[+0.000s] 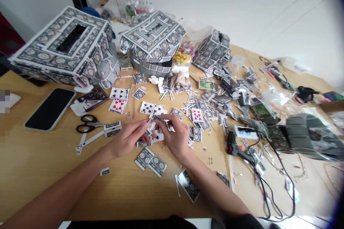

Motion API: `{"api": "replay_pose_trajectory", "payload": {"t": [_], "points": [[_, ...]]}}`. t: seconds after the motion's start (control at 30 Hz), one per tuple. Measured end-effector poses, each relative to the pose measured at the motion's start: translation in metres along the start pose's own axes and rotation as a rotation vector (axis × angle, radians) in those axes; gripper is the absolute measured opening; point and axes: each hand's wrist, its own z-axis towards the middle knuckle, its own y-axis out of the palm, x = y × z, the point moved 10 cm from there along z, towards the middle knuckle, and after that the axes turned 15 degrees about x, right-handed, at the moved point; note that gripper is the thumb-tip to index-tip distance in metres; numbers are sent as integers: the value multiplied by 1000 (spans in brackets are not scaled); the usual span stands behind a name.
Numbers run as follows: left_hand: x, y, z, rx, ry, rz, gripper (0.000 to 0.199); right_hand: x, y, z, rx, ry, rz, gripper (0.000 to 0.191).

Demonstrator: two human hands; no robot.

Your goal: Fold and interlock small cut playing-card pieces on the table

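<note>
Over the middle of the table, my left hand [128, 137] and my right hand [176, 136] meet around a small folded card piece [158, 120]. Fingers of both hands are closed on it, and they partly hide it. Beneath and behind them lie loose playing cards [147, 107], some face up. Two patterned cards [157, 165] lie just in front of my hands. Black-handled scissors [87, 123] rest to the left, their blades under a cut card piece [112, 125].
Card-covered boxes [64, 48] [154, 32] stand at the back. A phone [51, 109] lies left. Card scraps [220, 93] spread right of my hands, near a glue gun [239, 150] with black cables and a round card-covered piece [303, 134].
</note>
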Motion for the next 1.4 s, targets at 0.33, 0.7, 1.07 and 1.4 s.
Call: {"api": "replay_pose_trajectory", "payload": {"t": [0.33, 0.7, 1.07, 1.4], "points": [[-4, -13, 10, 152, -48, -29, 63, -20, 18, -3, -216, -125, 122, 28], [-1, -19, 13, 175, 43, 100, 57, 1, 31, -7, -398, 201, 189, 45], [21, -18, 0, 243, 516, 582, 37, 13, 31, -5, -344, 197, 130, 41], [14, -23, 1, 254, 391, 351, 45, 13, 31, -5, -374, 336, 277, 40]]}}
